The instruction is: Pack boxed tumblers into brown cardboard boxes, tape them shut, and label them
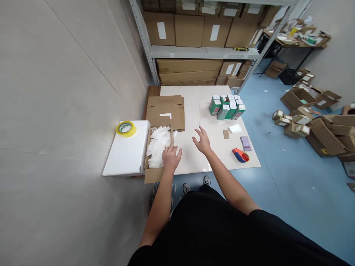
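Left hand [171, 157], loosely spread, rests on the carton [153, 175] wall beside the white bags [158, 145]; right hand [202, 140] hovers spread.

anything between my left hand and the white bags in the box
Nothing visible does. The left hand lies at the right edge of the open box, right beside the white bags inside it.
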Motion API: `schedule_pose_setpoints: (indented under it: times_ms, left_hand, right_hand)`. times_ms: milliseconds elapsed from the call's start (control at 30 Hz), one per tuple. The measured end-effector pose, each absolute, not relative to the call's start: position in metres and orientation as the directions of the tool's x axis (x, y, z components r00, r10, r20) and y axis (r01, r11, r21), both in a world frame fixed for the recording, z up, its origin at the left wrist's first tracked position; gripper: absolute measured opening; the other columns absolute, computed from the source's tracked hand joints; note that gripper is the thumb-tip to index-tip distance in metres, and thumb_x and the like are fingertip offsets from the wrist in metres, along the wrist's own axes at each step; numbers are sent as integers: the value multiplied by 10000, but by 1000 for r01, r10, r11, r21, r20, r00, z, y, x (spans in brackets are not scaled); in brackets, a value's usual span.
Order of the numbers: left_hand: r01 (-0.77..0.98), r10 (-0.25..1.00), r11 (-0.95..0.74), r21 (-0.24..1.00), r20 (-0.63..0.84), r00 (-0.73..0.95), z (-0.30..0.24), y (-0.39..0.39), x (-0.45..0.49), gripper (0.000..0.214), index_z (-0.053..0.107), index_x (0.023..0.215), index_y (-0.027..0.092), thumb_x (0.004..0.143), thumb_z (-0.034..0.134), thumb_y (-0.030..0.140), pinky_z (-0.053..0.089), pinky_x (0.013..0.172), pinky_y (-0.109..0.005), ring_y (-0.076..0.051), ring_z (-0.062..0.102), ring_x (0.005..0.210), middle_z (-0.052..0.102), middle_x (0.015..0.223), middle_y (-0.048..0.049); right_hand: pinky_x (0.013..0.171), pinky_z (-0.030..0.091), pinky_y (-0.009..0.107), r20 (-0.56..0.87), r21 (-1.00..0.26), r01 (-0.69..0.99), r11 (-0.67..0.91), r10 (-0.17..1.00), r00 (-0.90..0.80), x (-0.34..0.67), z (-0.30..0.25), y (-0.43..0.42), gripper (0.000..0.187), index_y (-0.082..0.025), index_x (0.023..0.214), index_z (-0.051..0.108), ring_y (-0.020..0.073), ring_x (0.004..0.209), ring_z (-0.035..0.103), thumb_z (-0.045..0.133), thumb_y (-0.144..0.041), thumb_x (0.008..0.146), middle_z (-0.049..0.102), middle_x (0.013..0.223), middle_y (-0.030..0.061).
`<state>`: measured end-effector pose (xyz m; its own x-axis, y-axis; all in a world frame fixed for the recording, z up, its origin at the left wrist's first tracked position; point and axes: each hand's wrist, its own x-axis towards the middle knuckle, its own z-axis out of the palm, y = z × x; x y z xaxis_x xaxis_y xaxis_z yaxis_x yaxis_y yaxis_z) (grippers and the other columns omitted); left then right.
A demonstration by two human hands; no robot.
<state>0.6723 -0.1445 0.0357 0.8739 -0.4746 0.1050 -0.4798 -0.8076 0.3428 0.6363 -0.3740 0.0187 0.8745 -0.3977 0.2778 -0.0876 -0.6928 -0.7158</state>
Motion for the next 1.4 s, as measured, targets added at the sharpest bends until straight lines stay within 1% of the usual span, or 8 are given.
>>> schedule_pose_setpoints:
  times_ms: [167, 333, 500, 700, 967, 1233, 1300, 1400]
  left_hand:
    - [-622, -608, -659, 422, 189, 772, 65, -219, 705, 534, 558, 1535, 238, 1048, 486, 445, 405, 1183, -455, -318, 483, 1430, 552, 1561, -107]
    - [-713, -713, -528, 461, 215, 667, 78, -302, 718, 590, 487, 1589, 228, 1028, 536, 406, 406, 1215, -466, -323, 439, 1483, 478, 1627, -123]
    - [-722, -775, -494, 484, 130, 618, 69, -386, 720, 612, 472, 1598, 237, 1008, 582, 357, 444, 1189, -471, -329, 447, 1477, 459, 1640, -123]
    - [-692, -795, -527, 493, 2, 607, 38, -483, 731, 650, 439, 1619, 230, 996, 588, 338, 461, 1165, -464, -335, 449, 1477, 430, 1663, -126]
    - [-599, -760, -622, 504, -203, 618, -19, -617, 798, 749, 378, 1651, 222, 955, 637, 319, 427, 1194, -470, -350, 438, 1503, 366, 1700, -142]
    - [-414, -679, -683, 602, -314, 664, -82, -710, 864, 864, 455, 1594, 158, 793, 777, 200, 416, 1204, -434, -357, 460, 1499, 484, 1622, -181]
    - [-362, -663, -675, 643, -313, 680, -94, -718, 868, 899, 475, 1586, 144, 748, 799, 172, 412, 1212, -419, -371, 464, 1496, 484, 1621, -184]
    - [-285, -654, -636, 717, -303, 693, -104, -722, 868, 918, 474, 1601, 155, 733, 768, 114, 389, 1240, -399, -350, 467, 1502, 492, 1625, -159]
  right_hand:
    - [1262, 345, 563, 309, -695, -137, -706, -465, 830, 614, 30, -420, 523, -245, 1498, 558, 309, 1554, 353, 580, -384, 994, 394, 1677, 128]
    - [1249, 357, 569, 330, -684, -214, -697, -558, 762, 587, 34, -479, 524, -230, 1490, 564, 311, 1529, 398, 590, -373, 987, 425, 1657, 149]
    - [1244, 372, 561, 308, -705, -286, -649, -643, 701, 569, 24, -549, 539, -222, 1489, 566, 317, 1526, 409, 591, -379, 974, 459, 1635, 147]
    - [1262, 355, 538, 191, -770, -332, -546, -692, 696, 580, -10, -648, 573, -197, 1504, 559, 315, 1523, 420, 592, -368, 959, 462, 1629, 161]
    - [1279, 336, 542, 0, -845, -311, -434, -582, 813, 660, -70, -777, 676, -239, 1583, 488, 312, 1551, 390, 618, -299, 922, 489, 1622, 113]
    - [1277, 329, 558, -187, -887, -341, -311, -433, 882, 727, -129, -836, 876, -209, 1646, 389, 332, 1599, 293, 641, -183, 808, 403, 1682, 119]
    - [1259, 359, 557, -197, -908, -321, -269, -404, 893, 732, -138, -842, 912, -236, 1660, 364, 333, 1569, 346, 634, -176, 791, 395, 1690, 98]
    - [1161, 479, 542, -239, -931, -320, -177, -367, 899, 738, -146, -847, 938, -264, 1677, 328, 321, 1354, 578, 610, -187, 786, 435, 1665, 94]
